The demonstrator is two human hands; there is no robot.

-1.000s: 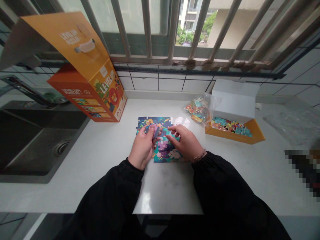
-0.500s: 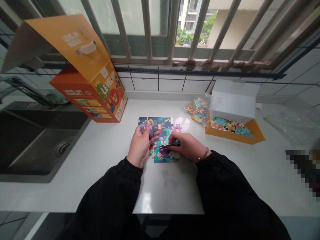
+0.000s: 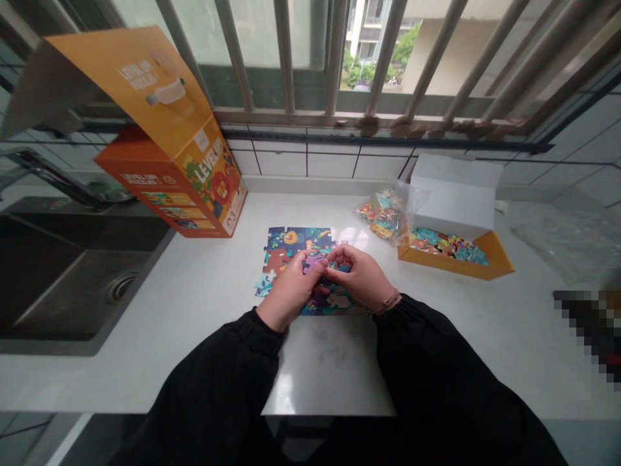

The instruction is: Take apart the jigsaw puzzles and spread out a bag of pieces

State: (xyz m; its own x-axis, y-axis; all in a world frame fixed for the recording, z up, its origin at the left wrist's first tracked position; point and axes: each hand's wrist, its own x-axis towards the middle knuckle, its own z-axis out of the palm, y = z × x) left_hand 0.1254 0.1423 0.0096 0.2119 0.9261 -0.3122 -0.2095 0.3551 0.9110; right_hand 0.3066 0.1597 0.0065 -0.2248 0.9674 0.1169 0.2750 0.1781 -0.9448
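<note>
A partly joined jigsaw puzzle [image 3: 275, 260] lies on the counter beneath both hands, showing a brown bear, a white rabbit and blue-green scenery. My left hand [image 3: 295, 285] is closed over its middle, with purple puzzle pieces [image 3: 311, 261] held between thumb and fingers. Close against it, my right hand [image 3: 361, 277] pinches thumb and forefinger together at the edge of those pieces; a puzzle piece in its fingers is mostly hidden. The hands cover much of the puzzle's centre and right part.
An open orange puzzle box [image 3: 194, 188] stands at the back left beside the dark sink [image 3: 92, 272]. At the right are a clear bag of puzzle pieces [image 3: 383, 210] and an open yellow box [image 3: 499, 259] holding more. Window bars [image 3: 286, 58] rise behind.
My left hand has moved right with its pieces, uncovering the bear on the puzzle's left. My right hand has lifted from the rabbit area and now meets the left.
</note>
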